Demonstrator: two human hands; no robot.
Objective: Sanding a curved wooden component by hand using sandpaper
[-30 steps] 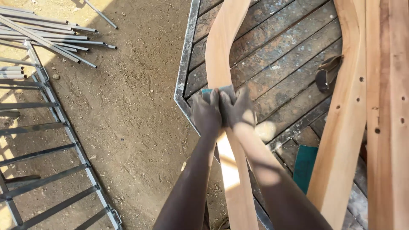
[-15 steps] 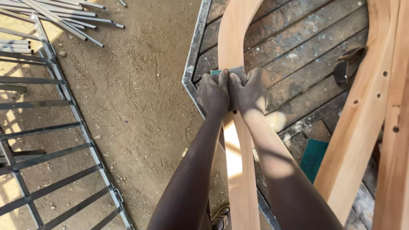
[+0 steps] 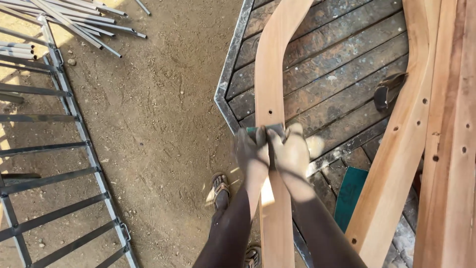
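I count my two hands [image 3: 272,151], three curved wooden pieces [image 3: 270,64], one green sandpaper sheet [image 3: 349,196], one metal grate [image 3: 54,149], and two sandals [image 3: 218,191].

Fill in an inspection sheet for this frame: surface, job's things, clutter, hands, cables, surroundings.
Surface: dark slatted wooden platform with a metal edge, on sandy ground.
Job's things: curved wooden piece lying on the platform; small green sanding sheet under the fingers.
Clutter: second curved wooden piece, drilled planks, teal sheet, dark brush-like tool.
Hands: left hand and right hand side by side on the curved wooden piece, blurred.
Cables: nothing seen.
Surroundings: metal grille, loose metal rods, sandalled foot.
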